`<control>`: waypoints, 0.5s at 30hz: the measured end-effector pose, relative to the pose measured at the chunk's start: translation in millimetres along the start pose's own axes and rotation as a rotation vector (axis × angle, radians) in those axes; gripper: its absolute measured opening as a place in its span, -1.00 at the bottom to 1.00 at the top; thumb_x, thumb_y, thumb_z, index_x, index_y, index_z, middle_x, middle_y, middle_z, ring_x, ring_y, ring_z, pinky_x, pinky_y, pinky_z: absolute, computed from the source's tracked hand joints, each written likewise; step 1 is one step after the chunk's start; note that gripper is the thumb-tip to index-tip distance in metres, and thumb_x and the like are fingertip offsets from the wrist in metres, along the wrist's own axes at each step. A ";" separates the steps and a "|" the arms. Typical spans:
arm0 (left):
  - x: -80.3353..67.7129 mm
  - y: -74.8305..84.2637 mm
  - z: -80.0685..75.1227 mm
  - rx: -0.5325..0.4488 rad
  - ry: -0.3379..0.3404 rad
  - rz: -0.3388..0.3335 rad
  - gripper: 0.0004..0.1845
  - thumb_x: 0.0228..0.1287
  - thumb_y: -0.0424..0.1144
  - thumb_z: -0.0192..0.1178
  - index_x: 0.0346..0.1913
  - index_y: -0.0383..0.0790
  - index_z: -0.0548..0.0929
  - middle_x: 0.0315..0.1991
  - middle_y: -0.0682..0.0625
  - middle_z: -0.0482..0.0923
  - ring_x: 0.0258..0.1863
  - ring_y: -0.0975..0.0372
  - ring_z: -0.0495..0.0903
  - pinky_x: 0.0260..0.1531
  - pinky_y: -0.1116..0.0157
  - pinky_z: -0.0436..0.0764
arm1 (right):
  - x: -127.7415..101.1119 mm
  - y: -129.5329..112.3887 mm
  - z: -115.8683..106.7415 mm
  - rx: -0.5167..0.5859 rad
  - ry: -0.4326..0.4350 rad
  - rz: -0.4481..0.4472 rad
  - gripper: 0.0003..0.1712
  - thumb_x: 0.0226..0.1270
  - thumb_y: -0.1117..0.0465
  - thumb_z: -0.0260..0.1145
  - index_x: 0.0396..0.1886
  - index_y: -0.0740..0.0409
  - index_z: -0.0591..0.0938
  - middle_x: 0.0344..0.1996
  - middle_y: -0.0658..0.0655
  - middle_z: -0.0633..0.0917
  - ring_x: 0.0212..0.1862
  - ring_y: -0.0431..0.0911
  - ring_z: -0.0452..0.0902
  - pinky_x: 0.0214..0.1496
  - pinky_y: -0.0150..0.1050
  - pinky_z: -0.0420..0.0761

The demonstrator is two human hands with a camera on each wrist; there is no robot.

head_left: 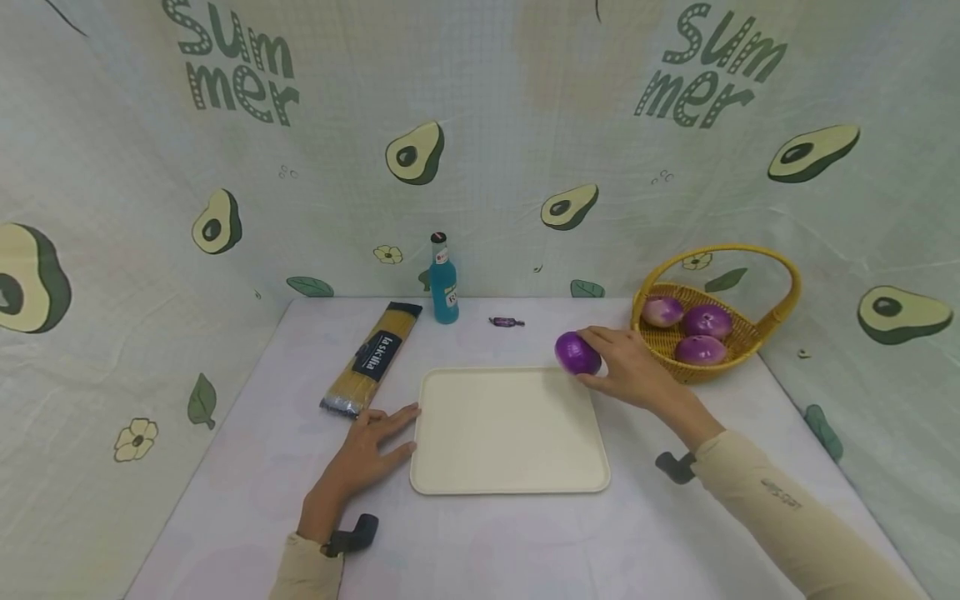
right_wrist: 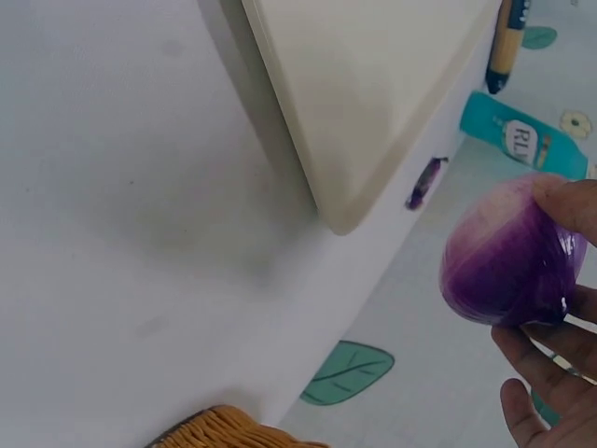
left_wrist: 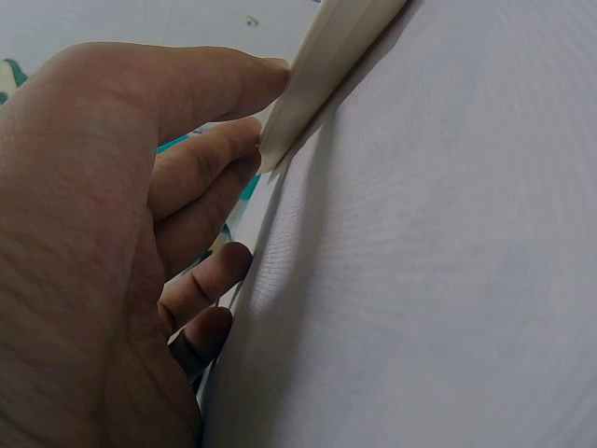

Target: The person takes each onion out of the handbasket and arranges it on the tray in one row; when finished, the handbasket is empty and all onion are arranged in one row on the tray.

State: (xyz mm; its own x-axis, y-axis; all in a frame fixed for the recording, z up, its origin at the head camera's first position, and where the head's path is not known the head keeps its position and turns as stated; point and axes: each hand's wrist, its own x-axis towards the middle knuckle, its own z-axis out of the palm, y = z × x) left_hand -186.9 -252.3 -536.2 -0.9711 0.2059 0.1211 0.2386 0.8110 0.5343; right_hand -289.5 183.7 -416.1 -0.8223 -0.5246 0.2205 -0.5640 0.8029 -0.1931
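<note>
My right hand (head_left: 626, 367) holds a purple onion (head_left: 577, 353) between thumb and fingers, above the far right corner of a cream tray (head_left: 510, 433). In the right wrist view the same onion (right_wrist: 513, 252) looks glossy, paler on one side. My left hand (head_left: 370, 450) lies at the tray's left edge, its thumb and index fingertips touching the rim, the other fingers spread. A yellow wicker basket (head_left: 780, 312) with three more purple onions (head_left: 701, 350) stands right of my right hand.
Behind the tray, a pack of spaghetti (head_left: 375, 358) lies at the left. A blue bottle (head_left: 444, 287) stands upright near the back wall, with a small purple wrapped candy (head_left: 507, 322) to its right. A patterned cloth (head_left: 480, 200) hangs behind the table.
</note>
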 end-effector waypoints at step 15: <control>1.2 -2.1 2.0 0.011 -0.003 0.005 -0.39 0.34 0.14 0.23 0.44 0.25 0.43 0.40 0.31 0.37 0.05 0.23 0.26 0.05 0.01 0.40 | 8.9 -11.0 3.5 -0.024 0.034 -0.075 -0.15 0.11 0.00 0.58 0.33 0.27 0.50 0.26 0.34 0.54 0.25 0.21 0.46 0.28 0.19 0.33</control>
State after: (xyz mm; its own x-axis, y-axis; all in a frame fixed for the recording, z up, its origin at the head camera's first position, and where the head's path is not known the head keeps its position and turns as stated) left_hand -188.5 -252.7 -538.8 -0.9698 0.2115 0.1213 0.2435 0.8157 0.5248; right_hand -290.8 169.2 -415.4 -0.7747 -0.5736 0.2662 -0.6213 0.7687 -0.1518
